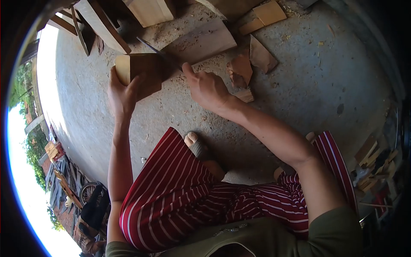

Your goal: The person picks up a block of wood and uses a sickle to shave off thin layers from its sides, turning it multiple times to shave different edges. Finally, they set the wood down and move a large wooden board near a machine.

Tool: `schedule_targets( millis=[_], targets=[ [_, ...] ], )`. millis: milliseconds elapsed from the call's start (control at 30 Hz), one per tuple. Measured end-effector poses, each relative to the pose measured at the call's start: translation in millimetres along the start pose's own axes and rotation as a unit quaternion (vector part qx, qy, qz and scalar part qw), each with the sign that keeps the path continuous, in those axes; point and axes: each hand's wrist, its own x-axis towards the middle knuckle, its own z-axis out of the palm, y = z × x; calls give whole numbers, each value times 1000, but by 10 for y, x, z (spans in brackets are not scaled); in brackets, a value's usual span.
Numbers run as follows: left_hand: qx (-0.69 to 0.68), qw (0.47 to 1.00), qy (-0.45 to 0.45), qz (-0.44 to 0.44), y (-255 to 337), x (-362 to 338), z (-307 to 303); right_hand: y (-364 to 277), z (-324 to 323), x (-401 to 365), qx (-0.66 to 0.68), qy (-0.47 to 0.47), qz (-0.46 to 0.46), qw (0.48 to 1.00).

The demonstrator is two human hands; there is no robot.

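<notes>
My left hand [122,93] is closed round the near-left end of a brown wooden block [145,70], thumb on its near face. The block's left end is pale and cut flat. My right hand [207,88] makes a fist on a knife-like tool with a long, thin, dark blade [150,46]. That blade points up and to the left, passing over the block's right part in this view. The handle is hidden inside my fist. Behind the block, a long, wide plank [201,39] lies on the floor.
Broken wood pieces [240,70] and a flat offcut [263,54] lie to the right of my right hand. Lighter boards [269,13] and larger timbers [150,10] are at the far side. Shavings are scattered over the concrete floor [299,85]. My sandalled foot [196,145] is below.
</notes>
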Motion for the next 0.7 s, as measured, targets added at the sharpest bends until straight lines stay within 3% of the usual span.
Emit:
schedule_targets(
  millis=[133,200,300,400,467,700],
  targets=[
    [-47,999,-12,-22,19,-40,5,-256,-201,-100,68,-67,-13,995],
    [15,1000,-5,-21,17,-39,-12,-266,-222,-82,73,-64,30,995],
    [19,1000,3,-1,50,-9,-5,-29,74,-54,30,-40,12,999],
    [0,1000,8,19,-38,22,25,-82,-85,7,25,-28,16,999],
    [-10,1000,-6,-17,-57,-3,-5,-258,-289,-24,53,-93,12,994],
    [6,1000,6,-9,-60,-28,0,3,118,-8,19,-14,8,1000]
  ],
)
